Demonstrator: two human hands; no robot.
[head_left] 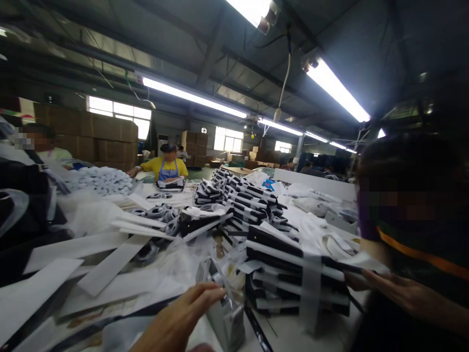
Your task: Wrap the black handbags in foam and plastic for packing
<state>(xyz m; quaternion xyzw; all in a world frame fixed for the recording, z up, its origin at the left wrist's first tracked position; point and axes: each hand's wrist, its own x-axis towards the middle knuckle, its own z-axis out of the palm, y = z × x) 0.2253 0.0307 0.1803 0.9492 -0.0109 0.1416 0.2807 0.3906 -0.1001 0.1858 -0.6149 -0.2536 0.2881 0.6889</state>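
Where the left hand (179, 313) reaches, a grey object (227, 320) points lengthwise away.

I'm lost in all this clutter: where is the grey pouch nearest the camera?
In the head view, the grey pouch is at the bottom, near the middle, by the fingers of the person's left hand and left of the black-and-white stack.

Count along near edge of white-topped desk (289, 337): one grey boxy object (229, 325). Left edge: at least three long flat white boards (40, 298), overlapping. Far-left corner: one heap of small white rounded pieces (100, 181), too many to tally. Middle: one large black-and-white bundle pile (252, 203); several coiled grey rings (157, 211), exact number hidden. Toward far edge: one bright-blue item (268, 185).
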